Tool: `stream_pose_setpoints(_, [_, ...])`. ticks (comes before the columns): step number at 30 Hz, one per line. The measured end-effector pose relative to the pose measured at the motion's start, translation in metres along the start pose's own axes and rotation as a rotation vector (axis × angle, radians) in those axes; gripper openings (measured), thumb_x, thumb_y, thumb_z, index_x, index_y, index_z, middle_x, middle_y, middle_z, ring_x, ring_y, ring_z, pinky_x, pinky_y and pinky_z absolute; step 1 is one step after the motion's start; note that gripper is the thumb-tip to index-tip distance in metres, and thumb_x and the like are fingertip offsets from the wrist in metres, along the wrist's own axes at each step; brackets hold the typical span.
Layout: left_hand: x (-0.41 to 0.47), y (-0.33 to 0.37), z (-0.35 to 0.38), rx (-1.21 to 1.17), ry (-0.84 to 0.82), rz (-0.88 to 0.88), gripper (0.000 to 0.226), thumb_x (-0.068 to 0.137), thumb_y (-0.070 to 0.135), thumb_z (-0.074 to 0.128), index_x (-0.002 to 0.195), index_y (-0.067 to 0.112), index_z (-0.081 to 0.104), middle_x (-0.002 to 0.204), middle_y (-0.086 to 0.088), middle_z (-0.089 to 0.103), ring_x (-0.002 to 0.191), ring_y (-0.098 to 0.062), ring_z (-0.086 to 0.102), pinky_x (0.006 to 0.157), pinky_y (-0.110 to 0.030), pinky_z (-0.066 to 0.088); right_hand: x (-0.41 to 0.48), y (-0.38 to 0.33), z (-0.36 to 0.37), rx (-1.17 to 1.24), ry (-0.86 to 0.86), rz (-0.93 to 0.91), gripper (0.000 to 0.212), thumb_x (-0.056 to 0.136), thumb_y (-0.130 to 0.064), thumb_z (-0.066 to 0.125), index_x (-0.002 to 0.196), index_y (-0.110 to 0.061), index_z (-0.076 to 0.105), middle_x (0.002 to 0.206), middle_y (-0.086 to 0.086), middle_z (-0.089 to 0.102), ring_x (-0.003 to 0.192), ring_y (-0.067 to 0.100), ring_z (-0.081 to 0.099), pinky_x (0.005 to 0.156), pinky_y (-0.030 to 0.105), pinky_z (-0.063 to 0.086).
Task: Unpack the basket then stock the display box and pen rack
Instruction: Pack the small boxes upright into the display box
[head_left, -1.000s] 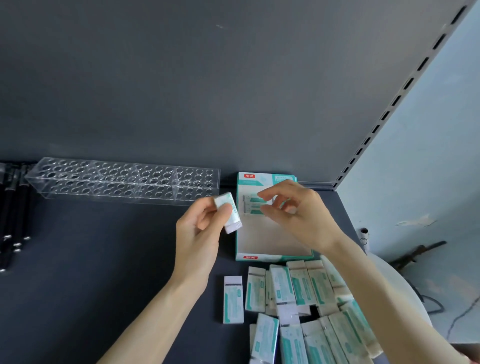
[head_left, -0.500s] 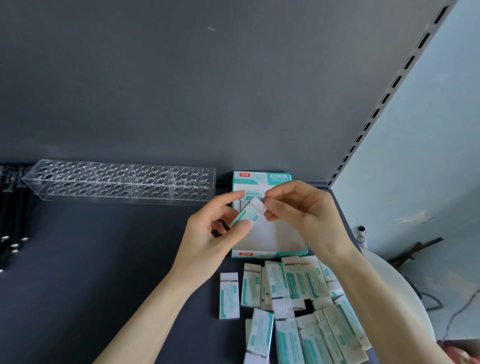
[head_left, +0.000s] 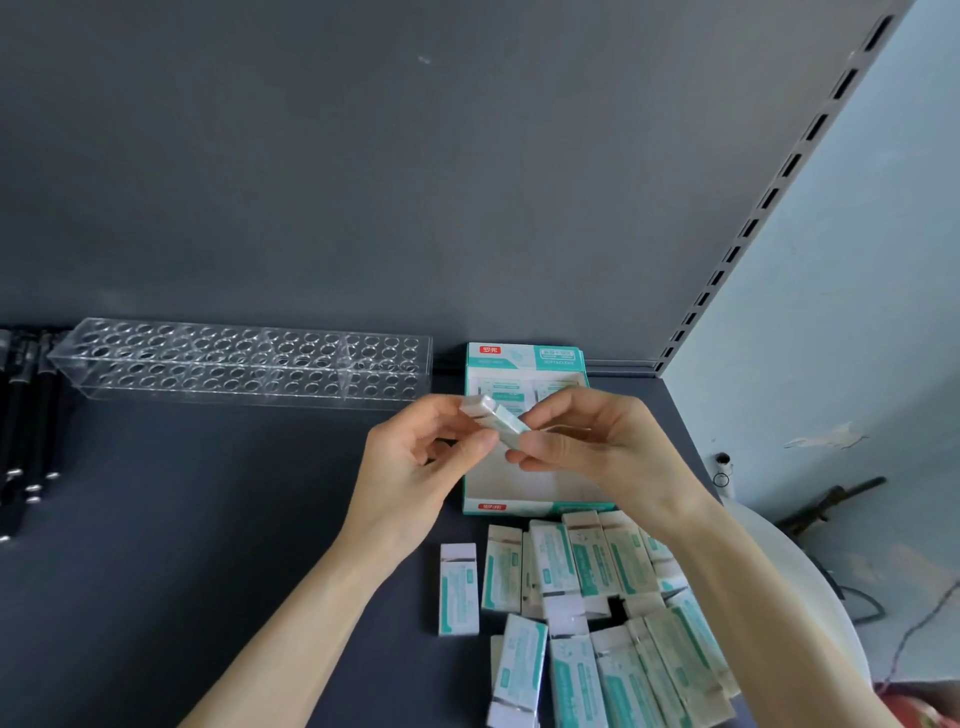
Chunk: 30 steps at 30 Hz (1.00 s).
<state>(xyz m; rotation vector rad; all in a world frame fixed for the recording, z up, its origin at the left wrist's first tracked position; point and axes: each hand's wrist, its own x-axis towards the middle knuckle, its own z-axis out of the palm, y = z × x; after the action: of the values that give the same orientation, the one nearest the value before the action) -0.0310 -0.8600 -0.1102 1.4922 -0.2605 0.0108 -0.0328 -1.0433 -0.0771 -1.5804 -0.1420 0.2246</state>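
Observation:
A small white and teal eraser (head_left: 494, 421) is held in the air between both hands, above the front half of the teal and white display box (head_left: 524, 358). My left hand (head_left: 421, 467) pinches its left end and my right hand (head_left: 592, 447) pinches its right end. The box lies open on the dark shelf, and a few erasers stand at its back. Several more erasers (head_left: 587, 597) lie loose on the shelf just in front of the box. A clear plastic pen rack (head_left: 244, 364) with rows of holes stands against the back wall to the left.
Several black pens (head_left: 26, 431) lie at the far left of the shelf. A grey back panel rises behind, with a slotted upright (head_left: 779, 182) at the right. A white round edge (head_left: 810, 577) shows beyond the shelf's right side.
The eraser was in my left hand alone. My right hand came from the box and took its other end, and the eraser turned to lie across both hands.

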Motion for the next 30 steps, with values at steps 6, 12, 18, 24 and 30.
stream_pose_setpoints(6, [-0.005, -0.005, -0.002, 0.334, 0.029, 0.016, 0.046, 0.071, 0.054, 0.071, 0.112, 0.04, 0.058, 0.112, 0.022, 0.061, 0.106, -0.001, 0.055, 0.087, -0.017, 0.041, 0.001, 0.008, -0.009, -0.416, 0.184, -0.1, 0.027, 0.073, -0.001, 0.076, 0.082, -0.026, 0.069, 0.089, -0.002, 0.067, 0.08, 0.021, 0.065, 0.078, 0.021, 0.053])
stream_pose_setpoints(12, [-0.008, -0.014, -0.001, 0.529, -0.134, -0.145, 0.07, 0.067, 0.057, 0.074, 0.125, 0.056, 0.035, 0.129, 0.034, 0.035, 0.128, 0.002, 0.033, 0.106, -0.025, 0.029, 0.003, 0.012, -0.028, -0.997, 0.338, -0.135, 0.021, 0.075, -0.008, 0.076, 0.094, -0.016, 0.074, 0.1, -0.01, 0.059, 0.093, 0.014, 0.056, 0.084, 0.024, 0.045])
stream_pose_setpoints(18, [-0.01, -0.017, 0.001, 0.591, -0.119, -0.15, 0.087, 0.071, 0.052, 0.073, 0.144, 0.032, 0.032, 0.141, 0.023, 0.032, 0.133, -0.013, 0.031, 0.11, -0.034, 0.028, 0.012, 0.016, -0.023, -1.238, 0.293, -0.088, 0.018, 0.082, -0.012, 0.069, 0.099, -0.019, 0.073, 0.116, -0.005, 0.064, 0.102, 0.021, 0.043, 0.09, 0.03, 0.035])
stream_pose_setpoints(24, [-0.009, -0.019, 0.001, 0.573, -0.108, -0.156, 0.087, 0.07, 0.051, 0.074, 0.144, 0.033, 0.032, 0.14, 0.025, 0.032, 0.133, -0.015, 0.032, 0.11, -0.038, 0.031, 0.023, 0.024, -0.027, -1.318, 0.229, -0.13, 0.018, 0.087, -0.022, 0.064, 0.102, -0.026, 0.072, 0.115, -0.011, 0.064, 0.096, 0.012, 0.026, 0.086, 0.023, 0.021])
stream_pose_setpoints(30, [-0.008, -0.02, 0.0, 0.549, -0.114, -0.181, 0.087, 0.069, 0.051, 0.075, 0.144, 0.035, 0.032, 0.139, 0.026, 0.035, 0.133, -0.014, 0.033, 0.108, -0.038, 0.033, 0.032, 0.03, -0.028, -1.358, 0.246, -0.196, 0.02, 0.088, -0.015, 0.06, 0.099, -0.024, 0.074, 0.112, -0.006, 0.065, 0.097, 0.017, 0.032, 0.081, 0.023, 0.018])
